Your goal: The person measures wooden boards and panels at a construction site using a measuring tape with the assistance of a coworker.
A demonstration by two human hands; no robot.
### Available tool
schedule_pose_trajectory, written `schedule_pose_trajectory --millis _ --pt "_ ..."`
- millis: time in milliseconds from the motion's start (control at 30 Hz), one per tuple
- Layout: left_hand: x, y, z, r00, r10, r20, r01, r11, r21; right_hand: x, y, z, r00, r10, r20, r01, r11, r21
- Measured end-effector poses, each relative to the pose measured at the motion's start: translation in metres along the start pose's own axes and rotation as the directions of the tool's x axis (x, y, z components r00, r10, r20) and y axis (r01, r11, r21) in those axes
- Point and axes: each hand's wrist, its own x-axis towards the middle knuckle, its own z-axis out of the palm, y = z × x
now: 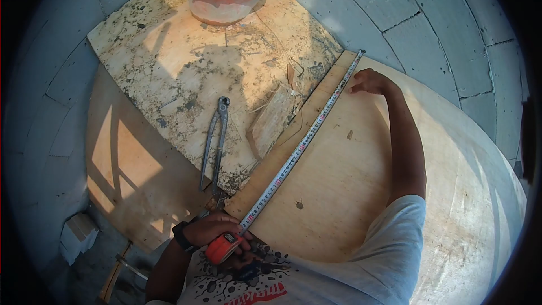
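Observation:
A tape measure with a red case is held in my left hand, near the bottom of the view. Its white blade runs diagonally up and right across a plywood sheet, close to the sheet's left edge. Beside the blade's far end is my right hand, its fingers bent and resting at the sheet, with no object visible in them. To the left of the blade lie metal pincers and a short wood block, both on a stained board.
A bucket stands on the stained board at the top. Grey block walls surround the boards. At the lower left are a pale block and a hammer-like tool, partly hidden.

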Motion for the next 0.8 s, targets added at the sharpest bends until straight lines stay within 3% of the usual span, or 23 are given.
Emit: schedule_pose_trajectory --millis 100,200,800 --pt "-0.0003 -0.0018 -0.0015 1.000 -0.004 -0.001 0.004 1.000 0.003 -0.0084 -0.0043 -0.0009 0.999 0.045 0.011 -0.046 0.994 0.102" --pt "0.0018 -0.0035 -0.0038 1.000 -0.004 0.006 0.004 1.000 0.008 -0.0042 0.0009 0.0076 0.996 0.054 -0.070 -0.048 0.995 0.083" --pt "0.0001 0.0019 -0.0021 0.999 -0.040 0.009 0.040 0.999 -0.029 -0.0033 -0.0041 0.0074 0.997 0.073 -0.035 -0.070 0.994 0.082"
